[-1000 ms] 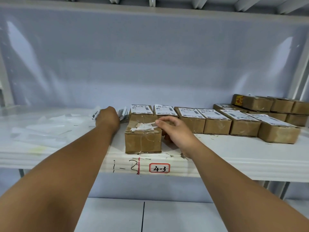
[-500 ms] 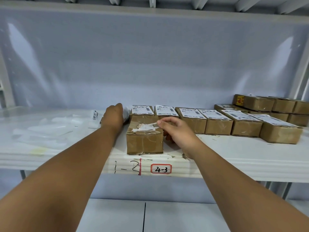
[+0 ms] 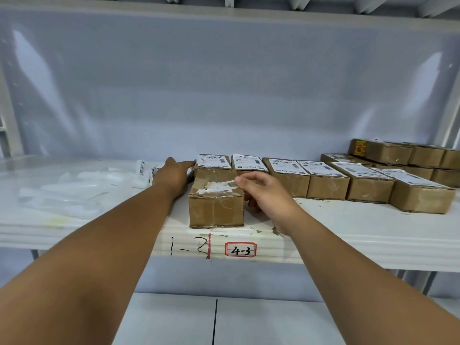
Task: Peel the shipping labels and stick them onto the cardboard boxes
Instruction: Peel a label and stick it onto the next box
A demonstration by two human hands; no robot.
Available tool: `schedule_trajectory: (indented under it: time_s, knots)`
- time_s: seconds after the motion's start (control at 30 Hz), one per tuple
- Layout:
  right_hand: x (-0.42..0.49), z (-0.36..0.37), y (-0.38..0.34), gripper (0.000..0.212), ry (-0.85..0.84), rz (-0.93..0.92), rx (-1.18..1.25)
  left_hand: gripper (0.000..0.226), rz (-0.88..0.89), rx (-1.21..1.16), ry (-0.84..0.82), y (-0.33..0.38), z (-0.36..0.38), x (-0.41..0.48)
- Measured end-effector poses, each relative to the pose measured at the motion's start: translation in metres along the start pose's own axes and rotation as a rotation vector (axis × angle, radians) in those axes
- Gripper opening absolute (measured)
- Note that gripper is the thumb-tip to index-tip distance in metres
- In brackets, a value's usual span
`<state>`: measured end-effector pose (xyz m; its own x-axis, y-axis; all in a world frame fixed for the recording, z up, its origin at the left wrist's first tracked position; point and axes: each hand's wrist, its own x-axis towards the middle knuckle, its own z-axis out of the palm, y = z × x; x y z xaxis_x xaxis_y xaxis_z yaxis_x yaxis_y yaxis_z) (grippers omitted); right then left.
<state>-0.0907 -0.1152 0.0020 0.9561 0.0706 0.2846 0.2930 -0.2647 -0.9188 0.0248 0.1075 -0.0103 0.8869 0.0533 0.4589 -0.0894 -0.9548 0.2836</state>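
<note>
Shelf 4-3: left hand comes in from the label pile, front box still bare.

The white shelf [image 3: 348, 235] carries a row of labelled boxes [image 3: 326, 180] along the back, and one unlabelled box [image 3: 216, 207] stands at the front edge, with only a torn white scrap [image 3: 219, 186] on its top. The right hand [image 3: 268, 195] holds this box as it did a second ago, thumb on the top edge and fingers curled down the right side. The left hand [image 3: 174, 175] has drifted right, away from the spent backing sheets [image 3: 69, 190] and loose labels [image 3: 142, 168], to just behind the box. Its fingers are hidden behind the knuckles. A white paper edge shows at them, but a pinch cannot be confirmed. Judgement: a label is likely being brought over and the sticking step is next.
</note>
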Motion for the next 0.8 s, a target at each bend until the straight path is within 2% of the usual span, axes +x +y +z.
schedule_trajectory:
  time_s: [0.23, 0.37, 0.7, 0.8]
  knots:
    - [-0.001, 0.0, -0.001, 0.022, 0.001, 0.001, 0.006, 0.032, -0.065, 0.061, -0.058, 0.003, -0.006, -0.002]
    - [-0.001, 0.0, -0.001, 0.02, 0.003, 0.0, -0.001, 0.027, -0.136, -0.006, -0.072, 0.015, -0.01, -0.006]
    - [0.0, 0.0, 0.0, 0.019, 0.004, 0.0, 0.003, 0.035, -0.214, -0.065, -0.132, 0.03, -0.024, -0.012]
    - [0.0, 0.0, 0.0, 0.02, 0.003, 0.0, 0.003, 0.036, -0.208, 0.019, -0.191, 0.038, -0.031, -0.017]
